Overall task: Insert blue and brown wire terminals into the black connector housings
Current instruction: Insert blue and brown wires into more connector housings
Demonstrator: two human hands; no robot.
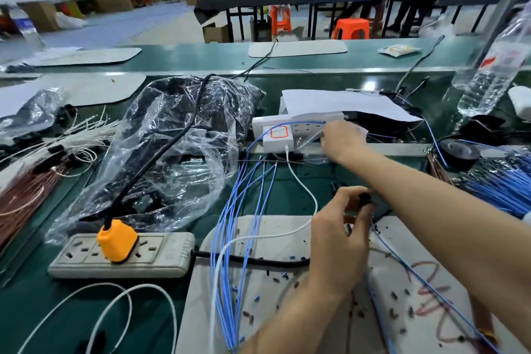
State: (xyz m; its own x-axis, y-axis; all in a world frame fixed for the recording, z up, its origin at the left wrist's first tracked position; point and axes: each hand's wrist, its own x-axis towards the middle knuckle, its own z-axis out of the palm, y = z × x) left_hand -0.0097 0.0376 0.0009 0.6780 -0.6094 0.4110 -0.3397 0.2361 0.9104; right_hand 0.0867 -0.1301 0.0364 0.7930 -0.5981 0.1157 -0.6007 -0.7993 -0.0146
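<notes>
Pinching grip first: the left hand (339,236) held a black connector housing (365,200) between thumb and curled fingertips, raised just over the far edge of the mat. Under that grip spread the green bench (34,304), which carried everything else. Far to the left of the grip, a big clear plastic bag (178,135) of dark parts lay crumpled. Directly beneath and nearer than the grip lay a pale work mat (287,296), dotted with small dark and blue bits. Left of the grip and nearer, a grey power strip (161,256) held an orange plug (116,238). A fan of blue wires (230,267) ran just left of the grip, from the mat's near edge away toward the bench rail. To the right of the grip, past the forearm, a thick bundle of blue wires (494,190) lay, while brown wires (20,195) lay at the far left edge. Beyond the grip, the right hand (342,138) reached out beside a white socket strip (298,121); it was blurred, so I cannot tell whether its grip was wide or closed on anything. A single blue wire (431,287) trailed from below the held housing toward the near right. A black tape roll (459,151) sat beyond the grip to the right.
</notes>
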